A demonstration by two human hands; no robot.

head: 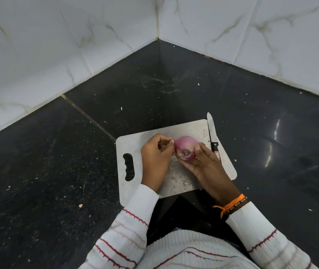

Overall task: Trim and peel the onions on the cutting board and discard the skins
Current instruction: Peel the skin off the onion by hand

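Note:
A pink-purple onion (185, 147) with its cut end facing me is held just above the metal cutting board (133, 142). My right hand (206, 167) cradles it from below and the right, thumb on its upper side. My left hand (155, 158) is at the onion's left side, its curled fingers pinching a thin flap of skin. A knife (211, 133) with a black handle lies along the board's right edge, blade pointing away from me; nobody holds it.
The board lies on a dark speckled stone counter (57, 171) in a corner of white marble-tiled walls (38, 45). Small skin flakes are scattered over the counter, one at the near left (80, 205). The board's handle slot (128, 166) is on its left.

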